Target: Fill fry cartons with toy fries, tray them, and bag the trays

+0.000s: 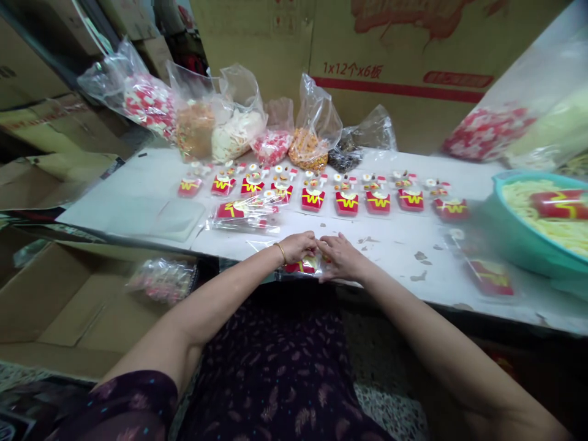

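At the table's near edge, a clear plastic packet [301,267] with a red and yellow fries-box piece inside lies under my hands. My left hand [299,246], with a gold bangle at the wrist, is closed at the packet's upper edge, fingers pinched. Touching it from the right, my right hand [340,257] has its fingers stretched out over the packet's right end. Just behind lies a small pile of filled clear packets [248,211]. A row of red fries-box pieces [313,199] with small toy food bits runs across the table farther back.
Clear bags of small pieces [309,147] line the back against a large carton [404,55]. A turquoise basin [528,226] stands at right beside another blurred packet [491,277]. Flat empty bags [177,217] lie left. Below, an open carton [64,294] holds filled packets [165,278].
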Tool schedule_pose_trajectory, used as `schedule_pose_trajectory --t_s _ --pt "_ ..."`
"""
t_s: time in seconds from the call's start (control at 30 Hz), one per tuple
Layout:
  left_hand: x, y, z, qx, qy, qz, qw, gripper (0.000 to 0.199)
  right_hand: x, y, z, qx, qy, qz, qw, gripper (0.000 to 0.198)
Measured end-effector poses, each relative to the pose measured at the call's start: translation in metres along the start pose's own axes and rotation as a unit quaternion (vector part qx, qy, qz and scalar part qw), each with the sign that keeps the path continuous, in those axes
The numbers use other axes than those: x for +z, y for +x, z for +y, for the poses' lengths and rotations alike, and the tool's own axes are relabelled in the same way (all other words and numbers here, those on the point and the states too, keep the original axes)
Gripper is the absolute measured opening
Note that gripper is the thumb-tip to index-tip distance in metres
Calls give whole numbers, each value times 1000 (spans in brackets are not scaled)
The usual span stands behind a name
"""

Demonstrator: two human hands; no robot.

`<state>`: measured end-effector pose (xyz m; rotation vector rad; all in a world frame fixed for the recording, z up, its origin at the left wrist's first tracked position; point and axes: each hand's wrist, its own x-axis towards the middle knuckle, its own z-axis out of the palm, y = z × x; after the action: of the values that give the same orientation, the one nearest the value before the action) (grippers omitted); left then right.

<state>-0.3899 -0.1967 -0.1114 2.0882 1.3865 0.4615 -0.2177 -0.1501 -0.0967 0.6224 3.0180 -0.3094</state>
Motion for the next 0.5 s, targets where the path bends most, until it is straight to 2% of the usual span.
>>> schedule_pose_trajectory --t_s 0.07,0.13,0.2,0.27,0.37,0.5 --pt "-3 0 -4 6 -12 2 1000 12 -1 -8 12 34 58 62 996 86" --pt "-6 0 -7 6 -17 -2 1000 10 -1 -20 28 146 117 128 974 61" --pt "-8 0 -6 -5 -15 -6 1000 11 4 -32 40 283 189 133 931 39" --pt "-7 2 -3 -16 -1 -3 1000 13 11 -40 44 368 288 107 877 36" --pt "1 13 7 -7 35 2 999 14 24 -36 35 395 427 133 803 30" --pt "25 38 24 33 54 40 997 14 37 -16 7 377 508 167 756 22"
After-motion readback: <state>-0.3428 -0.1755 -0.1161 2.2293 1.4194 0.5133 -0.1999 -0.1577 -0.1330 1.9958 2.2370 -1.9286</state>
